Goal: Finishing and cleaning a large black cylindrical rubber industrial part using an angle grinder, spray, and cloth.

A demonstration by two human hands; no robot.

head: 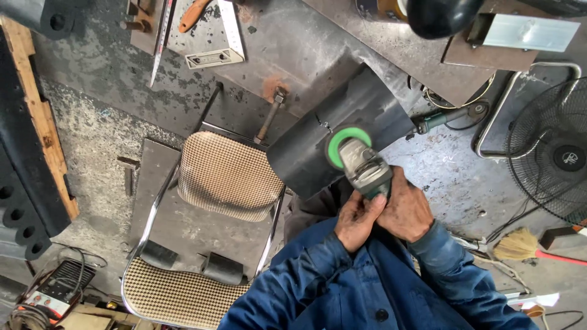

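Note:
Both my hands grip an angle grinder (361,164) with a green disc guard (344,142) and a grey-green body. My left hand (358,219) wraps the rear of the body from the left. My right hand (405,211) clasps it from the right. The disc rests against a curved dark steel sheet (333,131) that slopes up to the right. A chalk line and small marks show on the sheet beside the disc. My blue sleeves fill the lower middle of the view.
A metal-framed chair (223,177) with checked cushions stands left of the sheet. A second grinder (440,118) lies behind it. A floor fan (553,156) is at the right, a broom (526,244) below it, a welding machine (52,293) at lower left.

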